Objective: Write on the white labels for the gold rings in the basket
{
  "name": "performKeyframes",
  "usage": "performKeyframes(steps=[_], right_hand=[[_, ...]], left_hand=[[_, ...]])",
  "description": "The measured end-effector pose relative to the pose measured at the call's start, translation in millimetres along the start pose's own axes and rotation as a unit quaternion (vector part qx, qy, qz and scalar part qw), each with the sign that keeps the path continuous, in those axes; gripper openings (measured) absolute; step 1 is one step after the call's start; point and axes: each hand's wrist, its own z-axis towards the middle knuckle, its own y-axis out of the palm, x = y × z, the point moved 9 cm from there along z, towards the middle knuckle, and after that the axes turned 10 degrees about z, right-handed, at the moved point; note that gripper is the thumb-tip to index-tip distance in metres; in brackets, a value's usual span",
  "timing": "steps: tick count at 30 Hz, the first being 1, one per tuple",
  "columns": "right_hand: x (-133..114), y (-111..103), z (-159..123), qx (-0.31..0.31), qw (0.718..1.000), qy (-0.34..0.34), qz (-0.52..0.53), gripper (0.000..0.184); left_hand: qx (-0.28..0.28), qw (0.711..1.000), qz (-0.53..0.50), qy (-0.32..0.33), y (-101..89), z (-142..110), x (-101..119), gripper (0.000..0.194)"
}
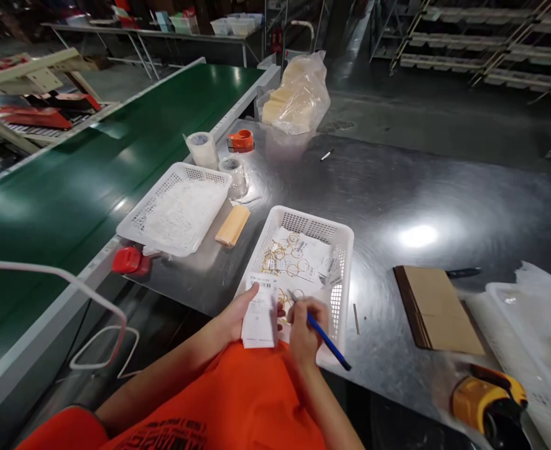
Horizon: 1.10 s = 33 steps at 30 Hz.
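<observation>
My left hand (236, 317) pinches a white printed paper slip (260, 315) by its left edge, holding it over the near end of a white perforated basket (342, 250). My right hand (305, 328) is closed around a blue pen (328, 341), its tip end pointing toward the slip. Inside the basket lie several tan rubber bands (282, 256) and more white slips (310, 253). Both hands hover just above the basket's near rim, close together.
A second white basket (163, 194) with white contents sits to the left, beside a tan pad (232, 225), tape rolls (203, 149), an orange tape dispenser (240, 141). A green conveyor belt (69, 181) runs left. Brown cardboard (437, 309), a yellow tool (488, 400) and a plastic bag (298, 94) lie around.
</observation>
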Motion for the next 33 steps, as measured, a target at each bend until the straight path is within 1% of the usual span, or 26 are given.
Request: performKeyframes(steps=[1,2,3,4,5,6,8,9,12,14,17,19,20,23,25,26,28,30,32,33], right_hand=[[9.6,-3.9,12.7,0.004,1.000,0.023,-0.009,0.020],[20.9,-4.8,27.3,-0.011,0.998,0.046,-0.048,0.026],[32.2,-1.5,42.6,-0.051,0.990,0.055,-0.123,0.031],[43.7,4.9,57.2,-0.105,0.964,0.046,-0.239,0.033],[57.2,14.2,69.1,-0.173,0.911,0.022,-0.374,0.033],[71.8,21.9,78.6,-0.224,0.848,0.000,-0.480,0.032],[93.6,35.6,92.4,-0.280,0.787,-0.040,-0.548,0.030],[101.1,42.8,96.5,-0.296,0.775,-0.057,-0.555,0.033],[115.7,61.1,100.2,-0.327,0.753,-0.096,-0.562,0.045],[120.9,67.0,99.5,-0.340,0.742,-0.110,-0.568,0.043],[119.3,67.0,96.5,-0.361,0.742,-0.122,-0.552,0.036],[110.8,61.6,94.9,-0.366,0.754,-0.122,-0.532,0.032],[104.0,57.0,95.3,-0.358,0.768,-0.118,-0.518,0.030],[79.5,38.2,98.9,-0.306,0.824,-0.092,-0.468,0.027],[66.1,24.0,100.0,-0.268,0.859,-0.060,-0.432,0.032],[60.9,17.8,99.1,-0.253,0.871,-0.044,-0.419,0.036],[51.1,8.2,93.7,-0.223,0.890,-0.017,-0.398,0.039],[41.0,5.8,81.9,-0.196,0.899,-0.002,-0.392,0.037],[29.9,14.1,63.2,-0.186,0.894,-0.003,-0.407,0.030],[24.3,22.5,51.9,-0.191,0.887,-0.010,-0.420,0.027]], left_hand=[[0.016,1.000,0.001,0.009,-6.5,0.1,3.2,0.055],[0.034,0.999,0.000,0.017,-13.3,0.0,6.4,0.054],[0.050,0.998,-0.002,0.023,-19.7,-0.3,9.1,0.053],[0.064,0.998,-0.005,0.027,-25.0,-0.7,11.3,0.052],[0.074,0.997,-0.007,0.031,-29.0,-1.3,13.3,0.051],[0.078,0.996,-0.008,0.033,-31.2,-1.9,14.4,0.050],[0.073,0.997,-0.012,0.032,-31.4,-2.8,14.6,0.050],[0.066,0.997,-0.017,0.033,-30.3,-3.1,14.3,0.050],[0.057,0.997,-0.033,0.040,-30.3,-3.2,13.6,0.050],[0.069,0.996,-0.039,0.047,-35.2,-2.5,14.8,0.048],[0.093,0.993,-0.045,0.050,-44.0,-1.6,17.3,0.049],[0.099,0.993,-0.046,0.049,-46.4,-1.2,18.5,0.049],[0.096,0.993,-0.045,0.048,-45.6,-0.7,18.7,0.049],[0.074,0.996,-0.045,0.035,-39.7,1.7,16.4,0.048],[0.068,0.996,-0.040,0.027,-36.3,3.8,13.6,0.048],[0.071,0.997,-0.034,0.027,-35.3,4.9,12.7,0.047],[0.089,0.995,-0.006,0.048,-34.8,7.0,14.6,0.044],[0.129,0.986,0.034,0.097,-35.7,7.5,21.4,0.036],[0.157,0.974,0.065,0.152,-32.3,6.8,29.4,0.027],[0.163,0.969,0.074,0.169,-29.0,6.9,31.5,0.025]])
